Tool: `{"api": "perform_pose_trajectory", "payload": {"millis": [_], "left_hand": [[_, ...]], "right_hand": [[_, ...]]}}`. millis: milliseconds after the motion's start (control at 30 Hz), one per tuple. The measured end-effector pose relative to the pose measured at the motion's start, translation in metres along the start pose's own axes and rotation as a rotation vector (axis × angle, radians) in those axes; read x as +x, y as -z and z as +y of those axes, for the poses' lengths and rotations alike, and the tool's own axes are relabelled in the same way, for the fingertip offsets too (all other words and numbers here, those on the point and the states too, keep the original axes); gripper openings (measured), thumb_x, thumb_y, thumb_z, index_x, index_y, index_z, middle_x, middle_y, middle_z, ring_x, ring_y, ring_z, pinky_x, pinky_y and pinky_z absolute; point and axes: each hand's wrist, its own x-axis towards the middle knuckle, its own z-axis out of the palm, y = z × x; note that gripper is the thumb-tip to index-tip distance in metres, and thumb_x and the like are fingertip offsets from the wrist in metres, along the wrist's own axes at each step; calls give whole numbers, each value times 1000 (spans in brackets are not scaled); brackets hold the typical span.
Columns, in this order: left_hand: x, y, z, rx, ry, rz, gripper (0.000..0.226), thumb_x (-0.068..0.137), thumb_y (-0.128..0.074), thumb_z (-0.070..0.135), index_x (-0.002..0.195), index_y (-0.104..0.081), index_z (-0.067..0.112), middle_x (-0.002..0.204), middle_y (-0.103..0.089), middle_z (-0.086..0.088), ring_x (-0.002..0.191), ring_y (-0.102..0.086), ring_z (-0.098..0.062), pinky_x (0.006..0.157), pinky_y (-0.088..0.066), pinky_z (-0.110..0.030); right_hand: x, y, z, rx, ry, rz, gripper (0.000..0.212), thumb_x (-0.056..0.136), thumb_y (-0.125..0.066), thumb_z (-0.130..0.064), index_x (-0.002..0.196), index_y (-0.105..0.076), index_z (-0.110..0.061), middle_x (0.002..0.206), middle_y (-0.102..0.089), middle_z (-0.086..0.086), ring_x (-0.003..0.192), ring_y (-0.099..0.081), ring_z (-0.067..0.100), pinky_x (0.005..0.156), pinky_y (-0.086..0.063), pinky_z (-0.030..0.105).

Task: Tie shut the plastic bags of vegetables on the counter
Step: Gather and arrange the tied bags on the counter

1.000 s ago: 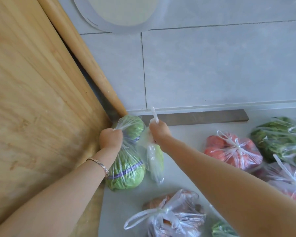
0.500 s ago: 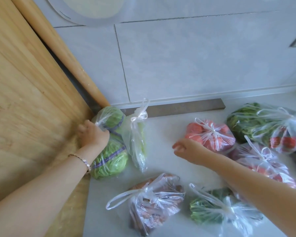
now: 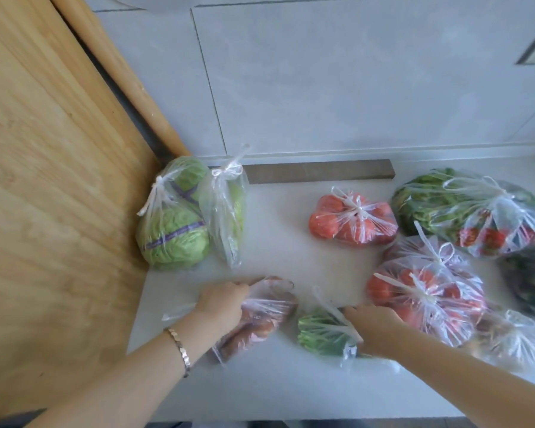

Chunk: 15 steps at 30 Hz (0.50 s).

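Several clear plastic bags of vegetables lie on the pale counter (image 3: 284,257). My left hand (image 3: 221,305) curls over the top of a bag of brown-orange vegetables (image 3: 257,325) near the front, its handles loose. My right hand (image 3: 376,322) lies flat, fingers extended, on a small bag of dark green vegetables (image 3: 318,335) beside it. At the back left, a knotted cabbage bag (image 3: 173,230) and a knotted pale green bag (image 3: 226,211) lean against the wooden board.
A big wooden board (image 3: 59,180) and a rolling pin (image 3: 115,72) stand at the left. Knotted bags fill the right: small tomatoes (image 3: 352,217), green beans with red (image 3: 470,208), large tomatoes (image 3: 423,298). A grey strip (image 3: 318,174) lies along the tiled wall.
Both hands left the two knotted green bags at the back. My left hand came forward onto the brown vegetable bag, and my right hand dropped onto the dark green bag.
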Motion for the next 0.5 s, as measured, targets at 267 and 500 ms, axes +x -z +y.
{"api": "perform_pose_trajectory", "payload": {"millis": [267,500], "left_hand": [[-37,-2,-33,-321,218,246,9,92,-45,23,84,-48,19,95,-66,-9,94,-60,-32,66,-33,-28],[-62,-12,-91,-423,460,316,24,89,-44,13,67,-36,13,68,-49,-5,70,-48,-29,60,-31,-30]], "right_hand": [[6,35,-49,913,-167,181,18,84,-49,-19,67,-44,-15,59,-42,-3,53,-41,13,48,-32,23],[41,54,-160,1235,-100,91,6,78,-48,-13,74,-48,-8,65,-46,3,56,-43,14,52,-35,23]]}}
